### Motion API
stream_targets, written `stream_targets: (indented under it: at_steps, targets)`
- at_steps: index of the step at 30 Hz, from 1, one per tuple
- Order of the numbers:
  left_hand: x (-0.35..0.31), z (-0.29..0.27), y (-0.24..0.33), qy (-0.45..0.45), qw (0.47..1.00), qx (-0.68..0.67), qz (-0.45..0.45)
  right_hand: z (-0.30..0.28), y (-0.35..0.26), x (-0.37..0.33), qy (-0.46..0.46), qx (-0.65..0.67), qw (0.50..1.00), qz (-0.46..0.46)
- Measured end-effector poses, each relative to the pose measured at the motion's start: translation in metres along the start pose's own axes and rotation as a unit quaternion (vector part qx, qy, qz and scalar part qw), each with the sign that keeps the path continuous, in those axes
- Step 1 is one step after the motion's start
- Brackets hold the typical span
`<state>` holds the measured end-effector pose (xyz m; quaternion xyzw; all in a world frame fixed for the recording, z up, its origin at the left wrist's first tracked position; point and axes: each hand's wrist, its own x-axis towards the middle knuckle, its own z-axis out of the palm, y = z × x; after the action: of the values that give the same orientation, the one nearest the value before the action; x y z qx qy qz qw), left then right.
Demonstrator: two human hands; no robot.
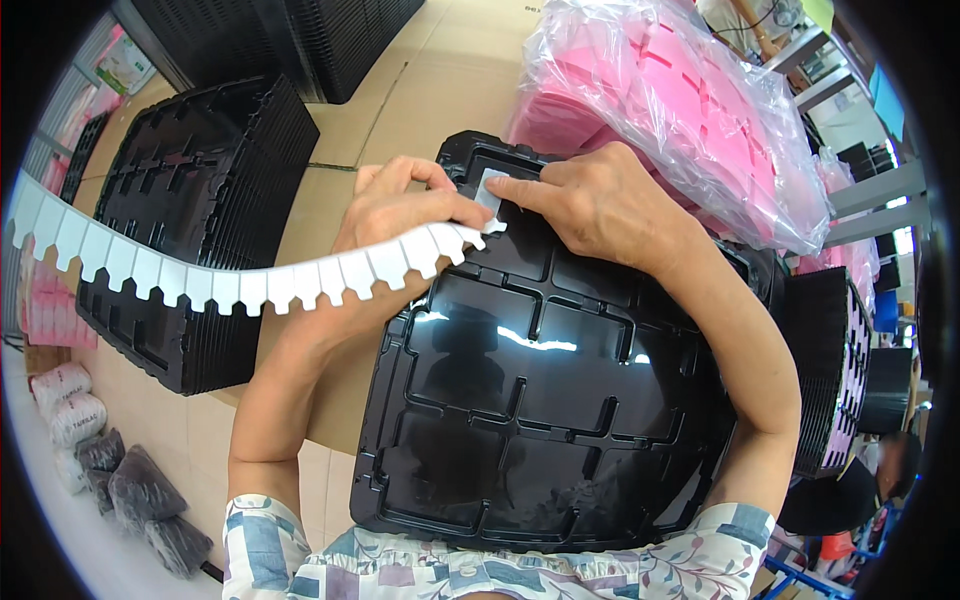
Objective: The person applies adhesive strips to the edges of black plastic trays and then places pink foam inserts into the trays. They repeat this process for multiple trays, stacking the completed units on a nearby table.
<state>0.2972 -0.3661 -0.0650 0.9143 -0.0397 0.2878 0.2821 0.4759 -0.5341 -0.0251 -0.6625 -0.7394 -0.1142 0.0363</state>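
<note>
A long white strip of joined, notched tabs curves in from the left rim to the far left corner of a black plastic tray. My left hand is closed on the strip's right end, pinching it between thumb and fingers. At that same corner lies a small pale rectangular label. My right hand has one digit stretched onto this label, while its other fingers are curled. Whether these also grip the tray's edge is hidden. Moulded ridges divide the glossy tray into several compartments.
Stacked black trays stand on the left, with another black stack behind. Pink trays in clear plastic wrap sit at the far right. Brown cardboard covers the work surface. Wrapped bundles lie low on the left.
</note>
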Motion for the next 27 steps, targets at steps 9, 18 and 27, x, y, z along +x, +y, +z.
stream_targets:
  at_steps: [9, 18, 27]
  targets:
    - [0.023, 0.015, -0.025, 0.064, 0.900, -0.312, -0.299, 0.002, 0.005, 0.003, -0.021, 0.092, 0.995, 0.044]
    - [0.025, 0.027, -0.035, 0.158, 0.831, -0.453, -0.280, 0.000, 0.006, 0.007, -0.007, 0.165, 0.978, 0.129]
    - [0.021, 0.024, -0.029, 0.115, 0.851, -0.431, -0.277, 0.006, 0.010, 0.005, -0.003, 0.153, 0.983, 0.100]
